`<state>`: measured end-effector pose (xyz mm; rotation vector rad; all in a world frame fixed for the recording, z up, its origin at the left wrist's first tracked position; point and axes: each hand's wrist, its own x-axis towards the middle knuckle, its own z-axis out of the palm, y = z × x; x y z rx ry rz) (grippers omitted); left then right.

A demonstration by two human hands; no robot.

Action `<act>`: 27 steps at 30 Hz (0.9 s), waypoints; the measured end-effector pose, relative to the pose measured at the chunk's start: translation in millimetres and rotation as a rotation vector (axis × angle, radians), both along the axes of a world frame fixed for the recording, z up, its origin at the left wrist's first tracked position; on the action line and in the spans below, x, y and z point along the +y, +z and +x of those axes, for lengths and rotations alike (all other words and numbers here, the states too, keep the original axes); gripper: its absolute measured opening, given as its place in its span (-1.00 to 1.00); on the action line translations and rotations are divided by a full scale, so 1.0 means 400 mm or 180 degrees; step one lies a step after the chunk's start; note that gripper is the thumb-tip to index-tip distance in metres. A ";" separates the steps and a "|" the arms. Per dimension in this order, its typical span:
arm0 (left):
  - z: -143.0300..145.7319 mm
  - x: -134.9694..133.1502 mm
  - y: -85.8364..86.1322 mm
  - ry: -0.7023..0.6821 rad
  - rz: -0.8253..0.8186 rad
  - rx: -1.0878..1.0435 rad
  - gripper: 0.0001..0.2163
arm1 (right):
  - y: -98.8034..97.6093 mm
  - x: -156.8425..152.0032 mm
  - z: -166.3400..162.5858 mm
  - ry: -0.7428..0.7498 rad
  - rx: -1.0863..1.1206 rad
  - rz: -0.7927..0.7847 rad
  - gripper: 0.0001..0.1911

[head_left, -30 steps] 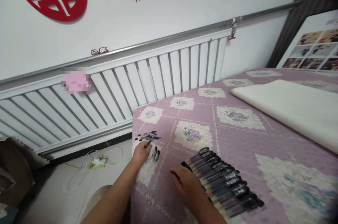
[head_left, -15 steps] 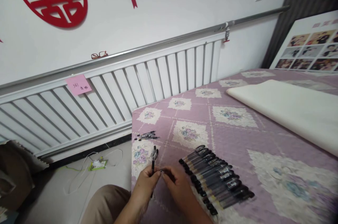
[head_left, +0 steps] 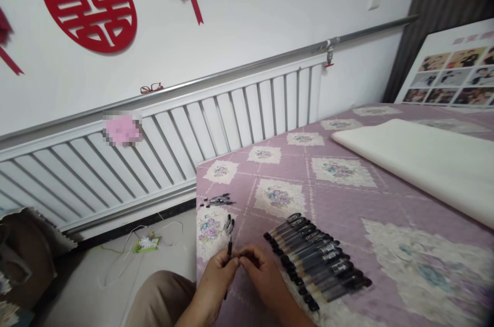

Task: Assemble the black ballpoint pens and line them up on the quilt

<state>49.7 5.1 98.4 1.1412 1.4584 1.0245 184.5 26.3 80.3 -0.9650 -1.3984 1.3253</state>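
My left hand (head_left: 214, 278) is closed around a slim black pen (head_left: 230, 249), whose upper part sticks out above the fingers while its lower end shows beneath. My right hand (head_left: 259, 271) is pinched, its fingertips meeting the left thumb and fingers; whatever lies between them is hidden. Just beyond the left hand are black pen caps (head_left: 229, 224) on the tablecloth. To the right of my hands, a row of capped clear-barrelled black pens (head_left: 320, 252) lies side by side. Near the left edge is a small pile of short black-and-clear pen parts (head_left: 219, 200).
The purple floral tablecloth (head_left: 287, 160) ends at the left, above a tiled floor with a power strip (head_left: 147, 243) and cable. A folded cream sheet (head_left: 417, 157) lies at the right. A white radiator (head_left: 231, 116) runs along the wall, with glasses (head_left: 152, 88) above it.
The view has tilted and shifted slightly, so everything sits a little lower and further right. Both hands stay together, and a small dark thing seen between the fingertips is now hidden.
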 end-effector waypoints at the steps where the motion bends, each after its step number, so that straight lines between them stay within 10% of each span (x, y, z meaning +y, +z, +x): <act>1: -0.007 -0.004 0.002 -0.0044 0.0049 0.0122 -0.66 | 0.000 0.000 0.002 0.0001 -0.0016 -0.0001 -0.84; 11: -0.057 -0.026 -0.018 -0.0372 0.1223 0.1972 -0.67 | -0.002 0.001 0.029 -0.0072 -0.0267 -0.0248 -0.73; 27: -0.046 -0.050 -0.085 -0.0589 0.1439 0.2884 -0.79 | -0.011 -0.010 0.064 -0.0066 -0.0675 -0.0024 -0.74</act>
